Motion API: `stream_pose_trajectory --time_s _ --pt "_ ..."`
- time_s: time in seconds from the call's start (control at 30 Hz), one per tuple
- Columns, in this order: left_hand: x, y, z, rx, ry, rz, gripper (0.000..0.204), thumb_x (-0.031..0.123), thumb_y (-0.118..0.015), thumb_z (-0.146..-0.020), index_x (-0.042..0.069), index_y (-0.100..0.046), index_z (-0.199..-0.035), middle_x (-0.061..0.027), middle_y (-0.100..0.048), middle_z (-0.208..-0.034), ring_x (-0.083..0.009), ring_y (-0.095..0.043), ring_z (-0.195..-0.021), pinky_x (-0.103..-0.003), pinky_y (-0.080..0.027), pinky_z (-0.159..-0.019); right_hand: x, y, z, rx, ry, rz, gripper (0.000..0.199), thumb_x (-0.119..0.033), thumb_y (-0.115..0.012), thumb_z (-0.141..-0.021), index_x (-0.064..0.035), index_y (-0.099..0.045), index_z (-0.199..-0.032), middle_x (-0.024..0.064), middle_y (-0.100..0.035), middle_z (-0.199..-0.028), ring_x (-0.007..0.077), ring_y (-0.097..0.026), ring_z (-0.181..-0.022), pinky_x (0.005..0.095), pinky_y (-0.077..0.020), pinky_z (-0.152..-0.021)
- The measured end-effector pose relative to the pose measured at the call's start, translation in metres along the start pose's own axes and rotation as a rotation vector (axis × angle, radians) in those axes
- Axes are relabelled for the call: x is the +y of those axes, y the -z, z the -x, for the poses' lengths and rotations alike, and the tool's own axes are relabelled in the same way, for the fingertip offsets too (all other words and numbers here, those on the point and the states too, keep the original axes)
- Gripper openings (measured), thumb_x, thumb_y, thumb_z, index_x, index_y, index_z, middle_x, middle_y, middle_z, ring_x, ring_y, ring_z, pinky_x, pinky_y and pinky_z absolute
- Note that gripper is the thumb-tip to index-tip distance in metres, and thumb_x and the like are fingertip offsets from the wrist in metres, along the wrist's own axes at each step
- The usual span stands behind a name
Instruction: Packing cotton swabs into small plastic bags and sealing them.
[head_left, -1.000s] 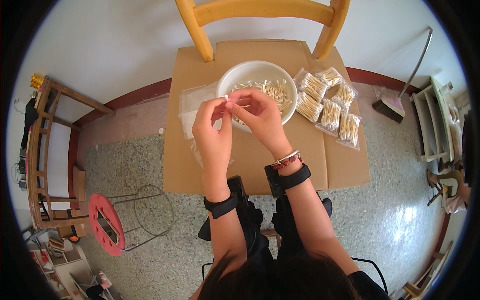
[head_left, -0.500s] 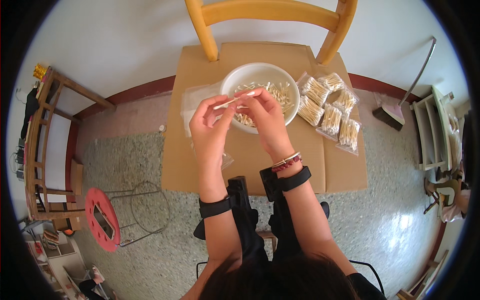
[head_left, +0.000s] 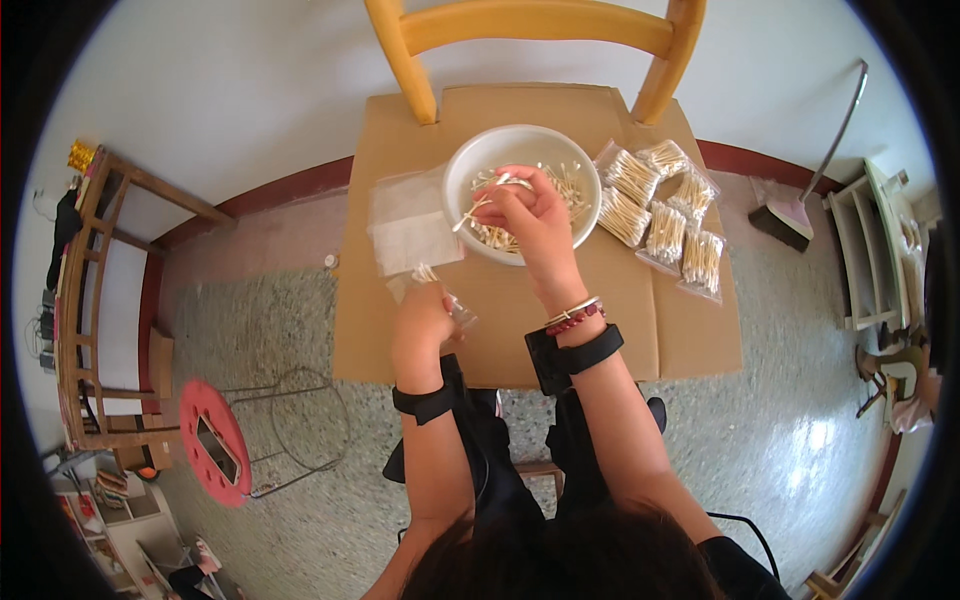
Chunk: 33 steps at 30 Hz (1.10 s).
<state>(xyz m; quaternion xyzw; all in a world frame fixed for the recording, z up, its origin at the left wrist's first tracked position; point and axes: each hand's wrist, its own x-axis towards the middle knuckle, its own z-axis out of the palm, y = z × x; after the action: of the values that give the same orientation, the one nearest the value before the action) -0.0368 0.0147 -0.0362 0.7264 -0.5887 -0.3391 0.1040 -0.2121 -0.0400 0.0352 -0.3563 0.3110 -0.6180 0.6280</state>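
Observation:
A white bowl (head_left: 470, 160) of loose cotton swabs (head_left: 565, 190) sits on the cardboard. Over its near side, my right hand (head_left: 535, 225) is closed with a few swabs (head_left: 472, 212) pinched in its fingers, their white tips poking out to the left. My left hand (head_left: 424, 320) is lower, at the near left of the cardboard. Its fingers are closed on a small clear plastic bag (head_left: 462, 314), with swab tips showing at the bag's upper end. Part of that bag is hidden beneath the hand.
Several filled swab bags (head_left: 664, 235) lie right of the bowl. Flat clear bags (head_left: 415, 235) are on its left. The cardboard (head_left: 600, 340) covers a yellow wooden chair (head_left: 540, 28). A red stool (head_left: 213, 440) with a phone stands at left; a broom (head_left: 785, 222) leans at right.
My hands were together over the bowl with a swab between them. My left hand has come down toward me onto the small bag; my right hand stays over the bowl.

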Motion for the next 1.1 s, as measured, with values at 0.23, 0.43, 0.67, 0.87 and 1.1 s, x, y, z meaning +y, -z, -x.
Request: stream_pose_trajectory --time_s 0.23,0.43,0.67,0.87,1.1 --pt "0.007 0.013 0.001 0.103 -0.191 0.028 0.018 0.006 -0.073 -0.067 0.004 -0.058 -0.076 -0.0030 -0.058 -0.065 -0.0136 -0.056 -0.061 -0.027 -0.044 -0.056 0.010 0.004 -0.003 -0.052 0.015 0.065 0.022 -0.005 -0.060 -0.089 -0.0017 -0.052 -0.110 0.0099 -0.068 -0.086 0.0131 -0.067 -0.078 0.0238 -0.0524 -0.068" --pt "0.031 0.039 0.009 0.236 -0.223 0.210 0.015 0.008 -0.058 -0.085 0.004 -0.059 -0.099 -0.0121 -0.065 -0.074 -0.0224 -0.065 -0.068 -0.033 -0.049 -0.063 0.009 0.002 0.000 -0.103 0.075 0.165 0.022 -0.005 -0.060 -0.088 -0.0009 -0.053 -0.109 0.0091 -0.068 -0.086 0.0109 -0.066 -0.077 0.0223 -0.0510 -0.067" --pt "0.057 0.048 0.023 0.296 -0.359 0.216 0.022 0.003 -0.051 -0.091 0.006 -0.051 -0.113 -0.0103 -0.066 -0.081 -0.0199 -0.063 -0.072 -0.031 -0.047 -0.067 0.019 -0.001 0.004 -0.170 0.110 0.307 0.022 -0.005 -0.059 -0.089 -0.0014 -0.056 -0.110 0.0088 -0.070 -0.085 0.0119 -0.068 -0.079 0.0231 -0.0520 -0.068" --pt "0.051 0.047 0.016 0.285 -0.426 0.306 0.023 0.004 -0.053 -0.091 0.008 -0.052 -0.113 -0.0118 -0.067 -0.081 -0.0224 -0.066 -0.071 -0.032 -0.049 -0.064 0.017 -0.006 0.006 -0.220 0.180 0.466 0.022 -0.003 -0.058 -0.089 -0.0019 -0.056 -0.111 0.0109 -0.069 -0.085 0.0159 -0.070 -0.080 0.0256 -0.0534 -0.068" --pt "0.062 0.053 0.022 0.148 -0.420 0.498 0.028 -0.002 -0.050 -0.092 0.005 -0.050 -0.120 -0.0058 -0.059 -0.089 -0.0107 -0.057 -0.074 -0.024 -0.045 -0.069 0.016 -0.006 0.004 -0.202 0.252 0.438 0.022 -0.001 -0.055 -0.090 -0.0034 -0.055 -0.112 0.0109 -0.068 -0.086 0.0168 -0.069 -0.077 0.0266 -0.0535 -0.067"
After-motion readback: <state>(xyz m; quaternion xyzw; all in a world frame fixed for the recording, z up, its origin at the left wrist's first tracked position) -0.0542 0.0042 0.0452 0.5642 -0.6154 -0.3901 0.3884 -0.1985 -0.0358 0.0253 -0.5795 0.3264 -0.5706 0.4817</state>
